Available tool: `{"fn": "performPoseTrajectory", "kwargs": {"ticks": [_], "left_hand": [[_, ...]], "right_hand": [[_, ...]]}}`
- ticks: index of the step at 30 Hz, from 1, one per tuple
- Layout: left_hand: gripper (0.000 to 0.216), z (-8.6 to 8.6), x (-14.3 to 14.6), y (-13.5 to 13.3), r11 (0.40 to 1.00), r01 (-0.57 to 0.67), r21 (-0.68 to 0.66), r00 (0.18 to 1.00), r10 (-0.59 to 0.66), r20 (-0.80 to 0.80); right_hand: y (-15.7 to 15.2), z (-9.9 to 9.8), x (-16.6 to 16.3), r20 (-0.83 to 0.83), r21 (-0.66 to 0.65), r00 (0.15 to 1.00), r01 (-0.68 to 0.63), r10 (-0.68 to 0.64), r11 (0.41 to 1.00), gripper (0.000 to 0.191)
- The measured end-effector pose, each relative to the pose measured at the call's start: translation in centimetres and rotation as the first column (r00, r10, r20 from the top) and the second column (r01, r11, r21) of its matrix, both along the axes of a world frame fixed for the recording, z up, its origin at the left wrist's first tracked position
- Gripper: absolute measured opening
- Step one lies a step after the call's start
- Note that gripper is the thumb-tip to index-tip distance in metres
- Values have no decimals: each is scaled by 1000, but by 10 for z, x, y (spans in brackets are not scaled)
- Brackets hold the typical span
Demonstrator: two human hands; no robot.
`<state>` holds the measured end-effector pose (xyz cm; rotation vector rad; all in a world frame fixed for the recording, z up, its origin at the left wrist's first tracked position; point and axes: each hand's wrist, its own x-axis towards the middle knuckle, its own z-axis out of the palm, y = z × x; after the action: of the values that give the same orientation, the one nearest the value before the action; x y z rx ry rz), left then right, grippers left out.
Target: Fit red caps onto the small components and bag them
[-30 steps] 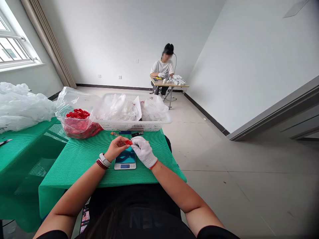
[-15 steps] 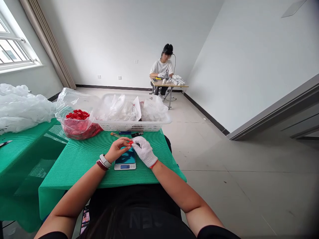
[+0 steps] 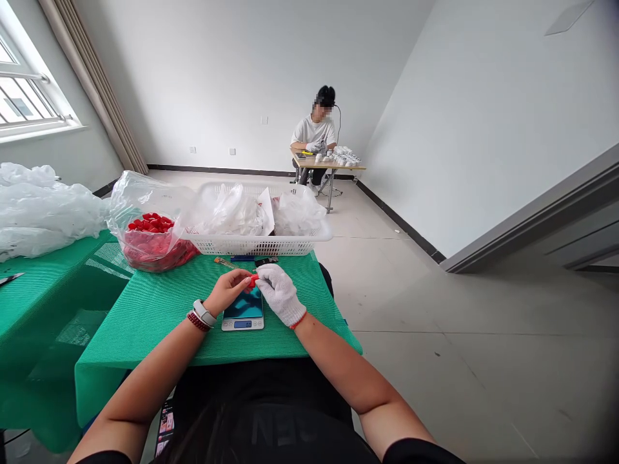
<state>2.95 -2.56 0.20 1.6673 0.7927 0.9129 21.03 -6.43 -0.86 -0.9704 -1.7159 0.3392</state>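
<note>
Between my two hands is a small red piece (image 3: 253, 281), too small to name more exactly. My bare left hand (image 3: 229, 289) pinches its left side with thumb and fingers. A white knitted glove covers my right hand (image 3: 278, 294), whose fingertips are closed on the piece's right end. Both hands are just above a small digital scale (image 3: 243, 316) with a shiny blue-green plate and a lit display. Many similar red pieces (image 3: 151, 223) fill a clear plastic bag (image 3: 145, 187) to the left.
A white plastic basket (image 3: 256, 245) with clear bags stands behind the scale on the green cloth (image 3: 159, 309). Near it lie a blue item (image 3: 242, 258) and a black item (image 3: 266, 261). White plastic (image 3: 43, 206) is piled at left. Far back, a person (image 3: 314, 132) sits at a table.
My left fingers have drawn closer together round the red piece, and it has turned slightly. My right hand stays nearly in place.
</note>
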Motion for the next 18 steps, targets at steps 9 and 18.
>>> {"fn": "performPoseTrajectory", "kwargs": {"ticks": [9, 18], "left_hand": [[34, -10, -4, 4, 995, -18, 97, 997, 26, -78], [22, -5, -6, 5, 916, -57, 398, 987, 113, -118]], "right_hand": [[-2, 5, -2, 9, -22, 1000, -26, 26, 999, 8], [-1, 2, -4, -31, -47, 998, -55, 54, 997, 6]]}}
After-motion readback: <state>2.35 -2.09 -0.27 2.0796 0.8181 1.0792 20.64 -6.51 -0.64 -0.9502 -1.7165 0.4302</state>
